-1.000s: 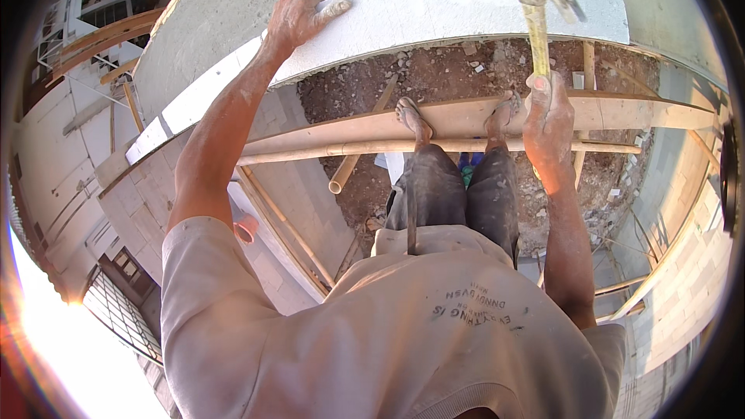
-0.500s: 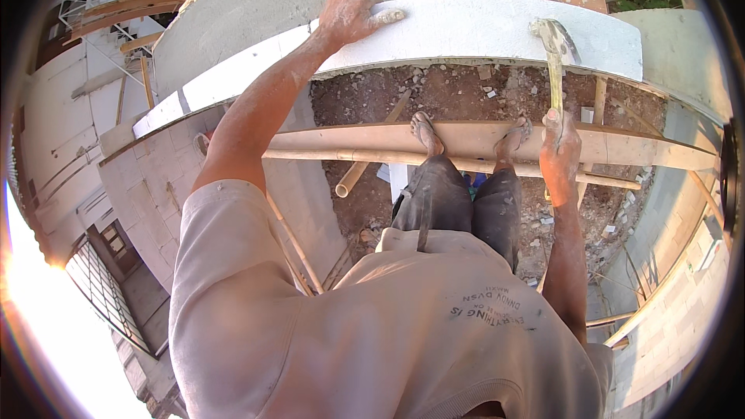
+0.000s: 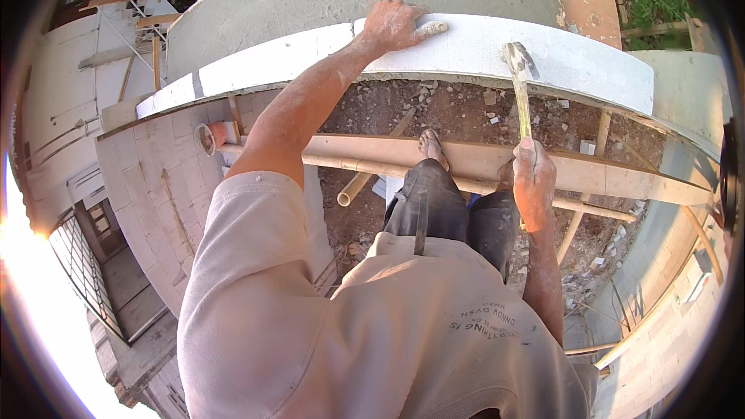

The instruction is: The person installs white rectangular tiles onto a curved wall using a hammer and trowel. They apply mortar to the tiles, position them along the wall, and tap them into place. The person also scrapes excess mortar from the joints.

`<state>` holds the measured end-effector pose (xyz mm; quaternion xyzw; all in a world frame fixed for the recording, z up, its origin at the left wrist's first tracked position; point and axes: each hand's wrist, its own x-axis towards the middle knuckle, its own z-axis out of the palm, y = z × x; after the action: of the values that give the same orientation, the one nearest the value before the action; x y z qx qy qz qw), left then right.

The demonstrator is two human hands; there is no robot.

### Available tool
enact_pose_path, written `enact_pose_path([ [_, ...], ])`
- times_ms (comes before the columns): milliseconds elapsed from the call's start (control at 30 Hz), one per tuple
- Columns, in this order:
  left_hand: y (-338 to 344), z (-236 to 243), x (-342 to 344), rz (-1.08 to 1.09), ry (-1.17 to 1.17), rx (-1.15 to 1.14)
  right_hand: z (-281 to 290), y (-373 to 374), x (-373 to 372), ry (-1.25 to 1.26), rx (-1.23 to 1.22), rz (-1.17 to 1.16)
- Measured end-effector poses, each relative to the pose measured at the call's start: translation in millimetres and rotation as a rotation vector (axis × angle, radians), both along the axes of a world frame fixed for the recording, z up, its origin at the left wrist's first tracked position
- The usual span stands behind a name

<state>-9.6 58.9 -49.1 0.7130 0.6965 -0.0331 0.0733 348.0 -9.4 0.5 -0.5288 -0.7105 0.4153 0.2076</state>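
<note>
Upper centre: block (image 3: 479,43), likely brittle, is being touched by left hand (image 3: 394,26), grip unclear; hammer (image 3: 520,91), probably head-heavy, best held low, is being gripped there by curled right hand (image 3: 534,180).

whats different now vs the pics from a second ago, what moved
The hammer, in the right hand, has moved left along the white block, closer to the left hand, and seems lower. The head view has shifted too, so the scene sits further down and right. Nothing was let go: the right hand keeps its grip and the left stays on the block.
</note>
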Motion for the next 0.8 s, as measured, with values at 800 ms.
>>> enact_pose_path([
  [800,-9,19,12,0.041,-0.082,-0.090,95,59,69,0.608,0.398,-0.567],
])
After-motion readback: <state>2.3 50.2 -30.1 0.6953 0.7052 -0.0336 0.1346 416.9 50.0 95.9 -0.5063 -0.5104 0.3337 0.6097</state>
